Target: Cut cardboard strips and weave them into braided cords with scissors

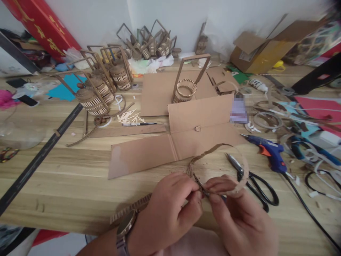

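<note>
Here, by the desk's (pixel 80 193) near edge, left hand (pixel 176 208) and right hand (pixel 237 217) both pinch the strip (pixel 245 170), its loop arching toward the far edge, nearer the right!

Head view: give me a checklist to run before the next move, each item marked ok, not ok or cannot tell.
1. Strip gripped by both the left hand and the right hand: ok.
2. Join between the fingers lined up: cannot tell, the fingertips hide it.
3. Scissors out of the hands: ok, lying on the table.
4. Glue gun set down: ok, on the table.
5. Glue gun hot: cannot tell.
6. Cord away from the right hand: ok.
</note>
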Demonstrator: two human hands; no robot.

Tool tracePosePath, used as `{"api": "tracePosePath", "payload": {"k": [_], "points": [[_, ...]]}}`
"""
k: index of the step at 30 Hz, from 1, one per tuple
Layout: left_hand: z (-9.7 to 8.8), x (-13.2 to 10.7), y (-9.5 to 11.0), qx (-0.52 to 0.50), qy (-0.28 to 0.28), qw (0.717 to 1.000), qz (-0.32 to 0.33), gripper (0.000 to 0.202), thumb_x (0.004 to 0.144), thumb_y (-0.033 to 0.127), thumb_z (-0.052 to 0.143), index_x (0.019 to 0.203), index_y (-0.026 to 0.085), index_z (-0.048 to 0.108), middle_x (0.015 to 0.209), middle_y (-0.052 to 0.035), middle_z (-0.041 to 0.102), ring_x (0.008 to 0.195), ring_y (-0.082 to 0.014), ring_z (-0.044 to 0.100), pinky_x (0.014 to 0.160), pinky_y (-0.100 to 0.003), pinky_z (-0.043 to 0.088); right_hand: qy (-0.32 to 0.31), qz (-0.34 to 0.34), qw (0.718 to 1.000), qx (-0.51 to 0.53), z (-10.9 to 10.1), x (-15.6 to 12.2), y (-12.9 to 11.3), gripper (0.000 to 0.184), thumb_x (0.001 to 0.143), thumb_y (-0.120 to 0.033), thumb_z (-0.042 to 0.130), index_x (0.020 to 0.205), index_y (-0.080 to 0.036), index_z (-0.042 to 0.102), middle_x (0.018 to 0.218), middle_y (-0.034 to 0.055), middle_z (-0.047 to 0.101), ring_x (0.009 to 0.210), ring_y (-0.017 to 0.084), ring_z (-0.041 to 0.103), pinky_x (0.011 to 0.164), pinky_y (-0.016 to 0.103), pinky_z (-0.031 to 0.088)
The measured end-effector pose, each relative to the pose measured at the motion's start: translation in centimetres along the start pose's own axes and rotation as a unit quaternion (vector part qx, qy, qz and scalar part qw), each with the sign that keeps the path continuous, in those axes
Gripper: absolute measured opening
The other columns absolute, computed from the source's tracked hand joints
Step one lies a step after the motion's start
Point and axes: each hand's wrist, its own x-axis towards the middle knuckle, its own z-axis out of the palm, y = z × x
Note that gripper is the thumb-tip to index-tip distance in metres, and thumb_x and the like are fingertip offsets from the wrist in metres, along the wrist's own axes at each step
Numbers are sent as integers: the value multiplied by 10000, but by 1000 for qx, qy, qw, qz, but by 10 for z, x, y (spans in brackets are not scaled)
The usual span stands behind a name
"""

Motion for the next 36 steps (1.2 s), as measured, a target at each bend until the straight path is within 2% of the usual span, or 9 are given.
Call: {"api": "tracePosePath", "payload": {"k": [5, 11, 15, 20, 24, 26, 29, 32, 36], "points": [[-2, 1, -2, -5, -17, 1000, -18, 191, 932, 152, 457, 757, 195, 521, 711, 5, 576, 693, -140, 543, 652, -240, 401, 4, 6, 1000, 16, -1, -3, 3, 148, 893, -120, 569, 913, -257, 622, 870, 10, 721, 817, 165, 710, 714, 281, 573], [-1, 0, -2, 18, -12, 998, -52, 173, 982, 231, 490, 905, 165, 630, 840, -47, 678, 795, -177, 611, 713, -273, 436, -42, -126, 984, -121, -12, 1, 3, 183, 865, -122, 612, 980, -264, 600, 922, 6, 779, 874, 210, 739, 882, 397, 462], [3, 2, -2, 34, 1, 998, -54, 205, 960, 182, 486, 818, 167, 632, 752, -35, 652, 725, -171, 593, 672, -271, 414, -58, -154, 966, -199, -13, 3, 2, 143, 902, -170, 575, 996, -278, 584, 905, -6, 796, 854, 236, 749, 892, 426, 402], [6, 3, -1, 25, 14, 998, -61, 227, 948, 162, 473, 768, 170, 612, 712, -34, 639, 669, -159, 578, 630, -259, 400, -70, -157, 963, -207, -12, 1, 3, 157, 906, -173, 577, 1029, -271, 573, 946, 4, 796, 900, 233, 753, 947, 419, 386], [6, 2, 0, 4, 11, 999, -39, 215, 962, 169, 468, 807, 166, 618, 741, -37, 649, 705, -161, 592, 665, -256, 418, -25, -145, 977, -156, -8, 0, 2, 147, 900, -126, 572, 965, -258, 580, 862, -7, 788, 862, 199, 756, 986, 388, 394], [5, 1, 0, -3, 6, 999, -38, 213, 972, 174, 462, 831, 167, 622, 766, -41, 657, 732, -164, 602, 688, -258, 427, 0, -108, 988, -108, -5, -1, 1, 148, 903, -117, 569, 956, -252, 600, 858, -4, 786, 869, 185, 754, 975, 373, 439], [4, 0, -2, -3, 0, 999, -37, 215, 982, 190, 455, 843, 172, 617, 777, -42, 657, 756, -170, 609, 708, -262, 436, 22, -25, 999, -18, -1, -1, 1, 148, 910, -125, 563, 946, -245, 642, 886, 20, 783, 890, 188, 754, 826, 336, 564], [4, -1, -4, 1, -8, 999, -39, 217, 985, 201, 449, 843, 178, 612, 781, -41, 662, 756, -173, 610, 705, -265, 438, 28, 23, 999, 27, 1, 0, 1, 167, 905, -122, 560, 928, -239, 676, 882, 33, 780, 849, 190, 761, 712, 302, 613], [3, 1, -3, -11, -7, 997, -76, 232, 984, 221, 448, 834, 189, 621, 802, -39, 687, 761, -175, 621, 694, -267, 428, 5, 18, 1000, 24, 0, 0, 3, 121, 922, -171, 584, 958, -249, 669, 936, 31, 770, 900, 185, 746, 792, 315, 612]]}}
